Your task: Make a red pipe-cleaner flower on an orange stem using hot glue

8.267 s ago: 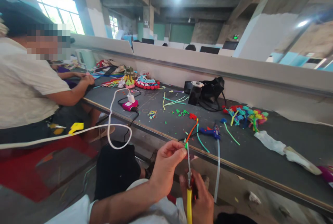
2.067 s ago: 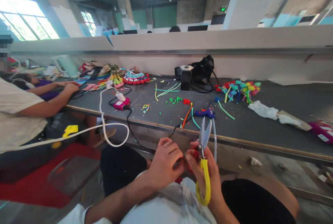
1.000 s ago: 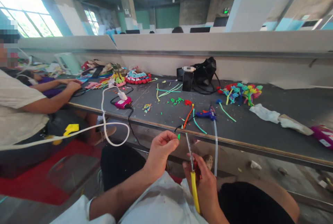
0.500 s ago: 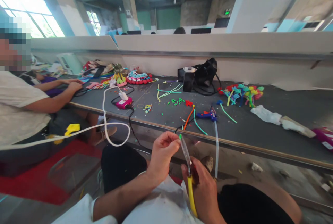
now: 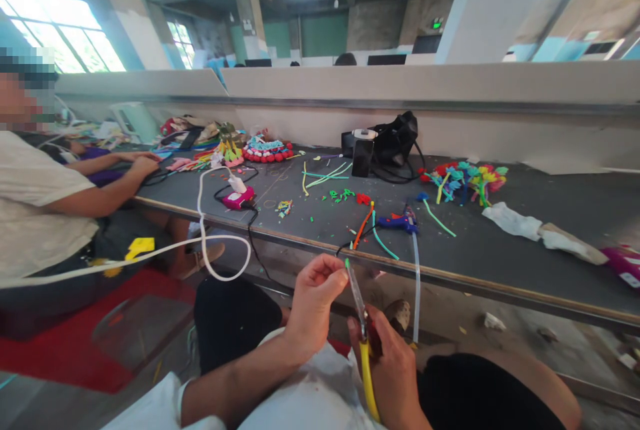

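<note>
My left hand is closed in a pinch just above the table's front edge. A small green piece shows at its fingertips, right at the blade tips of a pair of scissors. What the piece is made of is too small to tell. My right hand is wrapped around the scissors' yellow handles, with the blades pointing up and away from me. The blades look nearly together. Beyond my hands on the table lie green bits, an orange fuzzy stem and a blue glue gun.
Colourful fuzzy flowers lie at the right, near a wrapped white bundle. A black bag and a phone stand at the back. A white cable loops over the table's edge. At left sits a co-worker.
My left hand has shifted very slightly, still pinching at the blade tips. The scissors stay in my right hand, almost unmoved.
</note>
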A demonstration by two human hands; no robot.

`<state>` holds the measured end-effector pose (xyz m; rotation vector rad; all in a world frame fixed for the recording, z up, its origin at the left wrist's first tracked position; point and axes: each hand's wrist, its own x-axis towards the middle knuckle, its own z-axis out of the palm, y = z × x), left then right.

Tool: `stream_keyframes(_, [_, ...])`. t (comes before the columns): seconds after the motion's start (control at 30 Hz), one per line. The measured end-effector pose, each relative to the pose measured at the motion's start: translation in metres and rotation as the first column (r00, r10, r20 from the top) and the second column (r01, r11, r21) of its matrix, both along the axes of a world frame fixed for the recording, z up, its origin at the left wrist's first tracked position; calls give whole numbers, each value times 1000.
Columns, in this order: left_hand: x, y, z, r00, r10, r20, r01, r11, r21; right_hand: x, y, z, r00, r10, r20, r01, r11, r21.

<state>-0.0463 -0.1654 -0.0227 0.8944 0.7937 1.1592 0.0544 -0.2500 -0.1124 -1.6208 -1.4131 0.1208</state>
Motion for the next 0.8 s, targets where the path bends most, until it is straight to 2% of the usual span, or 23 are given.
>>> stream_keyframes(0.23, [0,0,1,1000,-17,17,18,1000,-15,0,0,0,1000,4,-10,-4,1000,5])
stream_keyframes(0.5, [1,-2,3,999,-35,19,35,999,-5,0,-1,-12,999,41,-14,-40,998,39])
stream_keyframes(0.8, [0,-1,5,999,-51,-11,51,999,-3,3,3,-3,997,67,-41,-64,996,65])
